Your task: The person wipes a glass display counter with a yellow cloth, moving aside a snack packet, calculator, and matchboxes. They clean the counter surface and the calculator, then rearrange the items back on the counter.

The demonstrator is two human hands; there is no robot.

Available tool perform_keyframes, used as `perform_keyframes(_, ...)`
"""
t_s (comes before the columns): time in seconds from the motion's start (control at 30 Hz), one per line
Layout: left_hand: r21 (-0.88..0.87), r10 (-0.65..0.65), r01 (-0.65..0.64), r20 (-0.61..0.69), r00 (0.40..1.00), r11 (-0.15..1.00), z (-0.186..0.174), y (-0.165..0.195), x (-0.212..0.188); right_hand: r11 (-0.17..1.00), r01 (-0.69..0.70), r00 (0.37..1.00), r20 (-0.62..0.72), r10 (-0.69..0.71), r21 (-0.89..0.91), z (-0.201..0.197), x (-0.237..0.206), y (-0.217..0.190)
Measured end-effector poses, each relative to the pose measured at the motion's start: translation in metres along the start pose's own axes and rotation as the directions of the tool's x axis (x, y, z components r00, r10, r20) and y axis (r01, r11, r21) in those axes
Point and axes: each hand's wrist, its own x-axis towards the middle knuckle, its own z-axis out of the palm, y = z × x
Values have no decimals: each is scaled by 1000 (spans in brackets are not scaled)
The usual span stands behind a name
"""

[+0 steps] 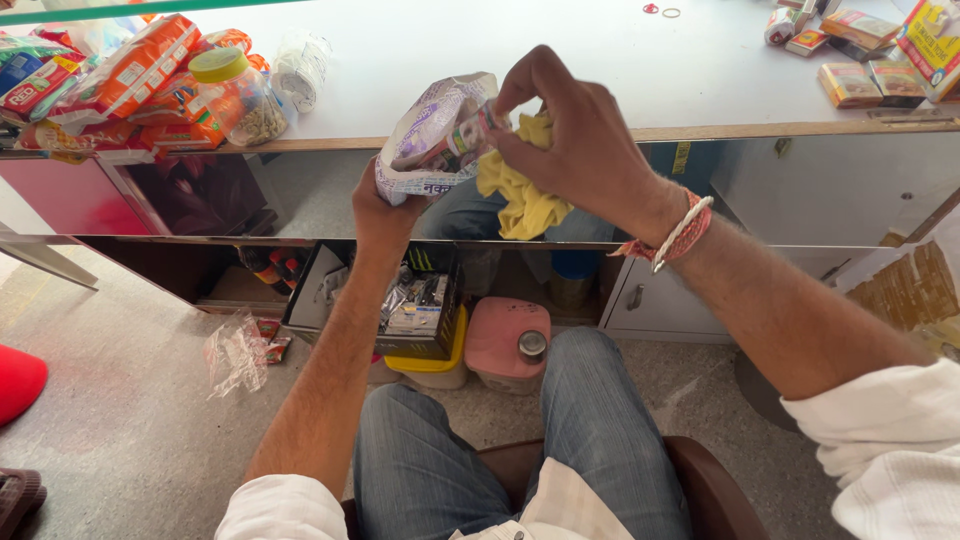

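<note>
1. Head view: the packet (432, 140), a crinkled white and purple plastic bag, is held up in front of the counter's (700, 131) near edge.
2. The left hand (380, 215) grasps it from below; the right hand (575, 140) pinches its top, a yellow cloth (520, 195) bunched beneath the palm.
3. Wiping likely goes best with the packet braced firmly and short strokes.
4. A jar (240, 95) stands near the counter's left end.

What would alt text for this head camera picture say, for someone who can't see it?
A seated person's left hand holds a white printed packet while the right hand presses a yellow cloth against it, before a white counter bearing snack packets.
</note>
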Motion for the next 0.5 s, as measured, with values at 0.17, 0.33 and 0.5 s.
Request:
perform_keyframes(0.17,58,-12,10,36,999,998,13,2,-12,973,-106,987,93,128,-207,15,1,-8)
perform_keyframes(0.33,100,120,-124,40,992,987,22,-5,-21,939,95,981,192,-31,-330,28,-1,-19)
perform_keyframes(0.5,-13,98,-98,42,994,995,22,-9,-23,964,5,947,310,80,-266,21,1,-14)
